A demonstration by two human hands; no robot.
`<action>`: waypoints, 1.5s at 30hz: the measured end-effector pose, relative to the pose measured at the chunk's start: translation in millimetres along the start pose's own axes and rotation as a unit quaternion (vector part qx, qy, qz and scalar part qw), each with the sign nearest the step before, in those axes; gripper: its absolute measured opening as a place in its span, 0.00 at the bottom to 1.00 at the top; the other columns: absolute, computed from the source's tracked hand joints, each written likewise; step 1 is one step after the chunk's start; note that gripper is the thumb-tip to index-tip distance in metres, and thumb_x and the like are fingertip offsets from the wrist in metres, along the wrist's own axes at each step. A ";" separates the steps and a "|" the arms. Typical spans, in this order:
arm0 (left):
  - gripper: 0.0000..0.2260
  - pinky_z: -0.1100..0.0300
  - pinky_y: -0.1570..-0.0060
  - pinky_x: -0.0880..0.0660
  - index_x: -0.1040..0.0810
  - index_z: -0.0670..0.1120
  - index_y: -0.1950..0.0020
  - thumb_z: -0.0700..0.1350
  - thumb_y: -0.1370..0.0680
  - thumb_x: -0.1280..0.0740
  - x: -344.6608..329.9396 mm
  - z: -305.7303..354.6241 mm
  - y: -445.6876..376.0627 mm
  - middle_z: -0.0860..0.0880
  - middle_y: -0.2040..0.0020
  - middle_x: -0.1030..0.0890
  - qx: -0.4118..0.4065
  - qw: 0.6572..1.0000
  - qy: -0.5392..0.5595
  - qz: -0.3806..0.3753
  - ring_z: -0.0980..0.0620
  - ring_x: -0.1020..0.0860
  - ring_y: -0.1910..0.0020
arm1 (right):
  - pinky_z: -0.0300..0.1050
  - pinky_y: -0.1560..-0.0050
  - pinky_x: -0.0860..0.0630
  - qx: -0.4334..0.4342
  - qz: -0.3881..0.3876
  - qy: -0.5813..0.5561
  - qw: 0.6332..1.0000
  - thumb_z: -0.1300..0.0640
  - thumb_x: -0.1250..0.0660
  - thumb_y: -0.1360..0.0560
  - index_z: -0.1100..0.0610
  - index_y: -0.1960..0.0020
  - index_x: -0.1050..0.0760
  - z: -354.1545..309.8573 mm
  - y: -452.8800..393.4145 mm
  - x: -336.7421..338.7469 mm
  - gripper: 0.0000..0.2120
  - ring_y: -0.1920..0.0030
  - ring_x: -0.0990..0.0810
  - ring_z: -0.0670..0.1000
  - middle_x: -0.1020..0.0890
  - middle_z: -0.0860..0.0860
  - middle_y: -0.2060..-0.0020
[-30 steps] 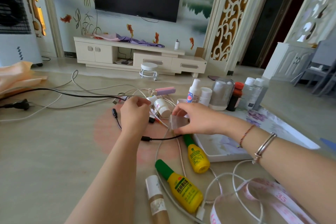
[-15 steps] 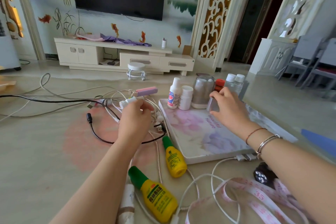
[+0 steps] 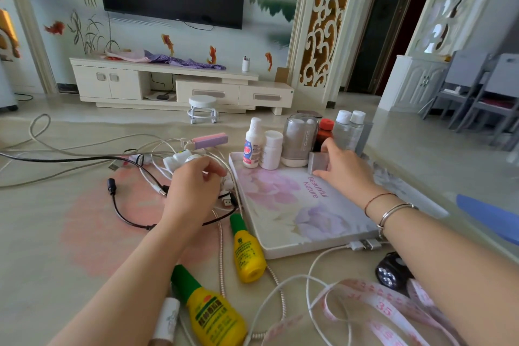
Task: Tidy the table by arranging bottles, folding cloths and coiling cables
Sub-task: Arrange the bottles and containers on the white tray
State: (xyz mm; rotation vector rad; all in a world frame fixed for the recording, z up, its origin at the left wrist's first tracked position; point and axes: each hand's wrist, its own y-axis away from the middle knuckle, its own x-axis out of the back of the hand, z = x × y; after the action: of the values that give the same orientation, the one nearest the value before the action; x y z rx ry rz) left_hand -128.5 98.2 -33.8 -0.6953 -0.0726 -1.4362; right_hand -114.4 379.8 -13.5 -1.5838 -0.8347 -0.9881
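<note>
My right hand (image 3: pixel 344 168) holds a small grey box (image 3: pixel 318 162) upright on the flowered tray (image 3: pixel 283 205), next to a row of bottles: a white bottle (image 3: pixel 252 143), a white jar (image 3: pixel 271 149), a grey container (image 3: pixel 299 137), a red-capped bottle (image 3: pixel 324 133) and two clear bottles (image 3: pixel 349 132). My left hand (image 3: pixel 193 191) rests curled over a tangle of white cables (image 3: pixel 157 149), fingers around something small and white that I cannot make out. Two yellow bottles with green caps (image 3: pixel 247 250) (image 3: pixel 210 314) lie on the table near me.
A black cable (image 3: pixel 120 211) loops left of my left hand. A pink power bank (image 3: pixel 209 140) lies behind the tangle. A pink tape measure (image 3: pixel 384 306), a white cable (image 3: pixel 309 284), a black lamp (image 3: pixel 390 272) and a small tube (image 3: pixel 167 320) lie at the front.
My right hand carried the grey box from the table's middle to the tray and set it by the bottles. The left hand stayed over the cables. The camera turned right.
</note>
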 end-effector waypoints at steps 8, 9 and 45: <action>0.13 0.74 0.71 0.34 0.21 0.50 0.61 0.34 0.27 0.39 2.0 0.9 1.2 0.55 0.60 0.20 0.005 1.000 -0.010 -0.001 0.61 0.25 0.65 | 0.45 0.67 0.32 -0.015 0.029 0.132 0.991 0.50 0.33 0.24 0.58 0.36 0.39 -7.5 -2.0 -3.5 0.23 0.56 0.20 0.59 0.19 0.56 0.57; 0.13 0.74 0.71 0.34 0.21 0.50 0.60 0.34 0.27 0.39 2.6 1.4 1.5 0.55 0.60 0.20 0.006 1.000 -0.009 0.000 0.61 0.25 0.65 | 0.45 0.67 0.32 -0.021 0.025 0.137 0.990 0.50 0.33 0.24 0.59 0.35 0.40 -7.6 -3.3 -3.7 0.25 0.57 0.20 0.59 0.19 0.56 0.57; 0.13 0.60 0.57 0.29 0.20 0.48 0.62 0.34 0.28 0.41 102.6 -35.0 20.1 0.45 0.54 0.17 0.102 0.993 0.054 -0.009 0.52 0.24 0.61 | 0.36 0.40 0.37 0.357 -0.381 -0.114 0.845 0.52 0.28 0.28 0.41 0.42 0.24 -197.8 139.1 82.3 0.15 0.44 0.37 0.46 0.32 0.45 0.46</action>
State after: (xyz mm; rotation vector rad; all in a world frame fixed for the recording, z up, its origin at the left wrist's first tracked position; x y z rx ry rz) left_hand -105.3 -9.2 -24.0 -0.4499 -0.1409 -1.4580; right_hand 7.8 159.5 28.3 -0.7010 -1.8368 -0.8469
